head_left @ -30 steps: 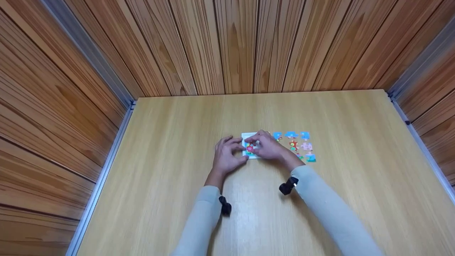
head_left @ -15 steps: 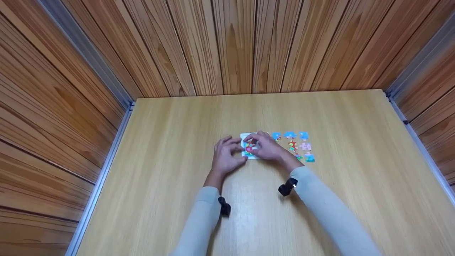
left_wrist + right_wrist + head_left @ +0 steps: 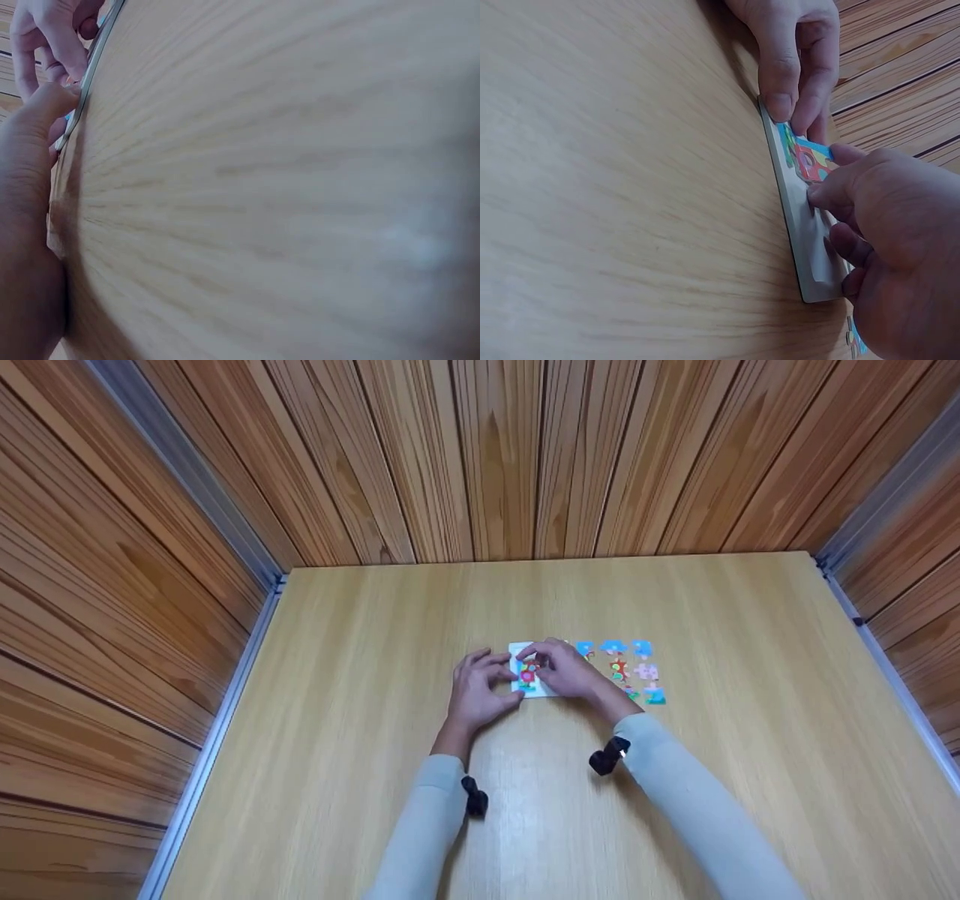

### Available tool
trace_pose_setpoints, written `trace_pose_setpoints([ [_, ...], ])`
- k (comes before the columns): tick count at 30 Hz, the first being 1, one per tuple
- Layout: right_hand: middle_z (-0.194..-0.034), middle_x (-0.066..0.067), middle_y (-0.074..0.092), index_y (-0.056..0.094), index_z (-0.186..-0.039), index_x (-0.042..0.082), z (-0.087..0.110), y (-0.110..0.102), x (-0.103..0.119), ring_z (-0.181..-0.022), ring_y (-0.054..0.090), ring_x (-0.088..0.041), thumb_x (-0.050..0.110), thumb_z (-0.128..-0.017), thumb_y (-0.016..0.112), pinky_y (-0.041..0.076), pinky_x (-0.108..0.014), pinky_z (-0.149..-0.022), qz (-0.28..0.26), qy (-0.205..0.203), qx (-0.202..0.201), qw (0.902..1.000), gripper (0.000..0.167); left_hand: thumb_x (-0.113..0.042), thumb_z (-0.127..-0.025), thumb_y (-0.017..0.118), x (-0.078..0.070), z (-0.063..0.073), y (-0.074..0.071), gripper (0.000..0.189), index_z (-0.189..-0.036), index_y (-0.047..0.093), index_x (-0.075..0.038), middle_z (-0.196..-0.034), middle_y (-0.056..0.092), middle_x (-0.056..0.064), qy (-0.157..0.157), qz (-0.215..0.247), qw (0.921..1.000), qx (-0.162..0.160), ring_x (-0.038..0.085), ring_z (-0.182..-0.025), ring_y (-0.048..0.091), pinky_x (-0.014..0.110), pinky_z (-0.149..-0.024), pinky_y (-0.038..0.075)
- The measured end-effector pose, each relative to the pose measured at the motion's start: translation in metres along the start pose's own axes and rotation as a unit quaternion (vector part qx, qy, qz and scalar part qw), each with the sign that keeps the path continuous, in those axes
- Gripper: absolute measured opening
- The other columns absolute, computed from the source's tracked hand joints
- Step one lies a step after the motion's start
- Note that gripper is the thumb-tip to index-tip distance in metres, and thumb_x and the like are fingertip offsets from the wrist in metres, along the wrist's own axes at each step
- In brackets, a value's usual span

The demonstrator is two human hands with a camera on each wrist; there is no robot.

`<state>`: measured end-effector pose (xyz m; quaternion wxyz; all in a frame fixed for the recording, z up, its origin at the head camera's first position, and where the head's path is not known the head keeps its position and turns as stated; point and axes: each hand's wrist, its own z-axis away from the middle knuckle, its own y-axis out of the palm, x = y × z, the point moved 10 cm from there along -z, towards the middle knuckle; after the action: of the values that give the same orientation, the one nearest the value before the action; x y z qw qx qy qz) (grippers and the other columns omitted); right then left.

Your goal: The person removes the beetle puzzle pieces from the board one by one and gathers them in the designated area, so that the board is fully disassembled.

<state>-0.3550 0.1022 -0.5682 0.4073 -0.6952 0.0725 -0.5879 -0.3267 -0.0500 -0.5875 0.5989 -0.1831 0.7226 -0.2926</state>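
A white puzzle tray (image 3: 541, 695) lies flat on the table, with colourful jigsaw pieces (image 3: 527, 676) fitted along its left side. My left hand (image 3: 480, 690) holds the tray's left edge, its thumb on the near corner and the fingers further up that side. Over the tray, my right hand (image 3: 566, 669) pinches a red jigsaw piece (image 3: 808, 161) between thumb and index finger, low against the tray floor. In the right wrist view, the near part of the tray (image 3: 814, 255) shows bare white, and the other right fingers curl beneath the palm.
Right of the tray lie several loose jigsaw pieces in rows, among them a blue one (image 3: 613, 646), a pink one (image 3: 646, 671) and a blue-green one (image 3: 655, 696). Wood-panelled walls (image 3: 502, 457) enclose the table (image 3: 337, 660) at the back and sides.
The right thumb has drawn back slightly to the right, so more of the red piece shows. The left hand and the loose pieces stay where they were.
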Motion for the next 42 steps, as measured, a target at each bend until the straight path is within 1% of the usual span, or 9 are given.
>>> trace_pose_setpoints([
  [3, -0.11, -0.021, 0.071, 0.078, -0.133, 0.006, -0.001, 0.0, 0.0, -0.105, 0.064, -0.031, -0.01, -0.1, 0.063, 0.045, -0.035, -0.092, -0.004, 0.0, -0.004, 1.0, 0.039, -0.035, -0.088, 0.09, 0.0, 0.0, 0.0, 0.029, -0.109, 0.088, -0.014, -0.157, 0.073, 0.005, -0.002, -0.007, 1.0, 0.004, 0.039, -0.165, 0.045, 0.068, -0.14, 0.021],
  [7, -0.108, -0.021, 0.072, 0.078, -0.13, 0.003, -0.001, -0.001, 0.0, -0.102, 0.066, -0.03, -0.011, -0.099, 0.064, 0.048, -0.034, -0.09, -0.01, 0.001, -0.01, 0.9999, 0.037, -0.035, -0.09, 0.089, 0.0, 0.0, 0.001, 0.027, -0.109, 0.089, -0.016, -0.158, 0.072, 0.005, 0.008, -0.019, 0.9997, 0.01, 0.04, -0.165, 0.045, 0.069, -0.139, 0.023],
  [14, -0.109, -0.021, 0.072, 0.078, -0.128, 0.0, 0.0, -0.001, -0.002, -0.1, 0.066, -0.027, -0.008, -0.1, 0.067, 0.048, -0.03, -0.087, -0.017, 0.015, -0.014, 0.9997, 0.031, -0.035, -0.09, 0.088, 0.0, 0.001, 0.002, 0.027, -0.108, 0.09, -0.015, -0.158, 0.072, 0.006, 0.013, -0.018, 0.9997, 0.012, 0.041, -0.164, 0.045, 0.07, -0.139, 0.023],
  [21, -0.113, -0.022, 0.076, 0.079, -0.125, -0.003, 0.0, -0.003, -0.007, -0.104, 0.07, -0.029, -0.008, -0.097, 0.067, 0.05, -0.029, -0.089, -0.019, 0.026, -0.018, 0.9993, 0.031, -0.036, -0.089, 0.087, 0.002, 0.001, 0.003, 0.026, -0.106, 0.089, -0.016, -0.159, 0.071, 0.005, 0.007, -0.017, 0.9997, 0.014, 0.039, -0.164, 0.044, 0.069, -0.139, 0.023],
  [31, -0.117, -0.02, 0.077, 0.081, -0.127, 0.001, 0.0, -0.003, -0.009, -0.107, 0.07, -0.029, -0.005, -0.101, 0.07, 0.049, -0.03, -0.09, -0.01, 0.04, -0.011, 0.9991, 0.028, -0.034, -0.087, 0.087, -0.001, 0.0, 0.002, 0.027, -0.105, 0.089, -0.014, -0.156, 0.073, 0.008, 0.013, -0.013, 0.9998, 0.01, 0.041, -0.162, 0.046, 0.071, -0.137, 0.024],
  [36, -0.117, -0.021, 0.078, 0.081, -0.127, 0.001, 0.001, -0.004, -0.007, -0.105, 0.071, -0.03, -0.003, -0.102, 0.071, 0.05, -0.031, -0.09, -0.005, 0.033, -0.011, 0.9994, 0.027, -0.033, -0.088, 0.089, -0.002, 0.0, 0.002, 0.025, -0.104, 0.089, -0.014, -0.156, 0.073, 0.008, 0.015, -0.016, 0.9997, 0.007, 0.042, -0.162, 0.046, 0.071, -0.137, 0.025],
  [42, -0.118, -0.022, 0.078, 0.08, -0.127, -0.001, 0.001, -0.004, -0.006, -0.109, 0.072, -0.032, -0.003, -0.102, 0.072, 0.052, -0.033, -0.094, -0.005, 0.031, -0.011, 0.9994, 0.027, -0.034, -0.089, 0.089, -0.003, 0.0, 0.002, 0.026, -0.107, 0.089, -0.015, -0.157, 0.072, 0.006, 0.012, -0.021, 0.9997, 0.009, 0.041, -0.163, 0.045, 0.07, -0.137, 0.024],
])
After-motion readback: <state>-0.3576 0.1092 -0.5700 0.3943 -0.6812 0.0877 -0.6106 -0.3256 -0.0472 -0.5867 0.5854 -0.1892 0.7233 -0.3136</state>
